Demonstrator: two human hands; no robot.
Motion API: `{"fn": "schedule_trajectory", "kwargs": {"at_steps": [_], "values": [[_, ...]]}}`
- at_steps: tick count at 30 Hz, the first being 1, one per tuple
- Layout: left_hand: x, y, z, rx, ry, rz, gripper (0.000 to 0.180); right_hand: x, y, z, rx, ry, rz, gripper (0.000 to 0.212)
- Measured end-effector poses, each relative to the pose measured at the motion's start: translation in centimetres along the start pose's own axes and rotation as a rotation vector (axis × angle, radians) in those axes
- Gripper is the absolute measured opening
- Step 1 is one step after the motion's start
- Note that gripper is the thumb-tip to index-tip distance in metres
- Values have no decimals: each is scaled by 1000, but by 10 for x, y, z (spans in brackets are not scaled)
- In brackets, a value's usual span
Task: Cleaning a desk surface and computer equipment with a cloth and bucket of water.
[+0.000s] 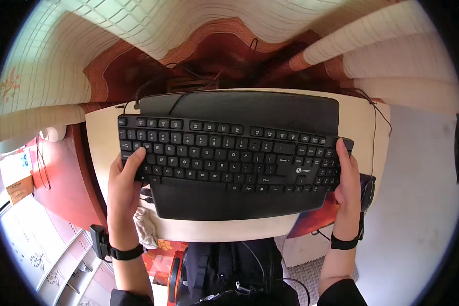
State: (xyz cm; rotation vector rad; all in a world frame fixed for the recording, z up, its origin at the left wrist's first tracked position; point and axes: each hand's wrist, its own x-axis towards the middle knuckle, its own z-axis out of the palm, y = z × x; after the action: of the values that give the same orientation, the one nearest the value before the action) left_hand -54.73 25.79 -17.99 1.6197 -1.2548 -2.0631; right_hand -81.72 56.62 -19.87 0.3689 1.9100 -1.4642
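Nearest, at the lower edge, a black zippered bag or garment (232, 273) lies between the forearms, each circled by a black wrist strap (127, 253). Beyond them, the left hand (122, 181) is clamped on the left end of a black full-size keyboard (209, 154), its thumb on top over the letter keys; the right hand (347, 176) is clamped on the number-pad end, thumb along the edge. The fingers beneath are mostly hidden.

The keyboard lies across a black slab, probably a closed laptop (229, 208), slightly tilted down to the right; whether the two touch, I cannot tell. To handle it well, I would grip by the rims, shift the left thumb off the keys, match both hands' height and keep the laptop's lid free of scraping.

A crumpled pale cloth (145, 228) and a reddish mat (311, 223) sit at the near side of the cream tabletop (224, 233). Dark cables (174, 105) run behind the keyboard's far edge and want slack. Farthest back hang cream, grid-patterned curtains (204, 23).
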Motion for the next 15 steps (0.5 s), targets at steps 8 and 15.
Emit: {"fn": "schedule_trajectory", "kwargs": {"at_steps": [8,15], "values": [[5,-8,6,48,66,-57,32,13,0,0,-99,86,-68,61],[1,-3,6,500,137,38,50,3,-8,19,-223,97,-142,57]]}}
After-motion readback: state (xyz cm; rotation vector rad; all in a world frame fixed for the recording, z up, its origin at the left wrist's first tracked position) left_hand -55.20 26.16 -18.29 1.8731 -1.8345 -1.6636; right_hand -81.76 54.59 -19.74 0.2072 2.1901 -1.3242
